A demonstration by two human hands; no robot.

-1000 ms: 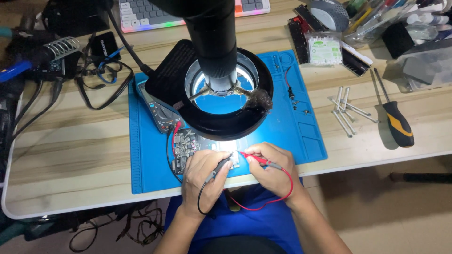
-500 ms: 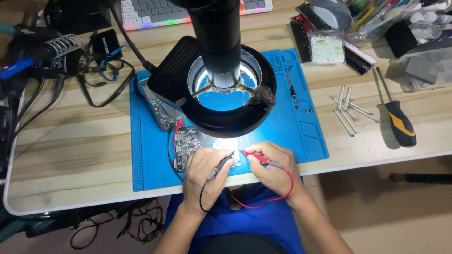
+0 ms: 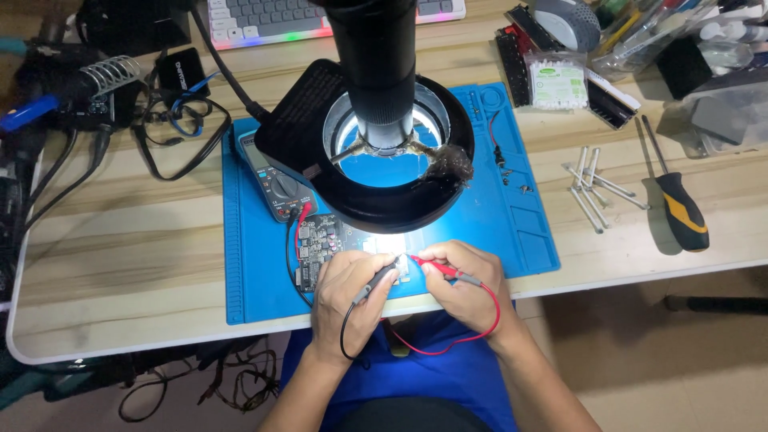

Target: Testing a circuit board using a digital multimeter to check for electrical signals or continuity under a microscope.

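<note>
While over board point(image 3: 320, 244), microscope point(image 3: 376, 88) beside multimeter point(image 3: 276, 180).

A pale wooden surface point(image 3: 120, 264) with a white edge is filling most of the view. A bright ring light point(image 3: 384, 232) is shining down and making a white glow. Below the surface, the brown floor point(image 3: 680, 368) is lying in shadow, perhaps with tangled cables point(image 3: 200, 384) resting there.
</note>
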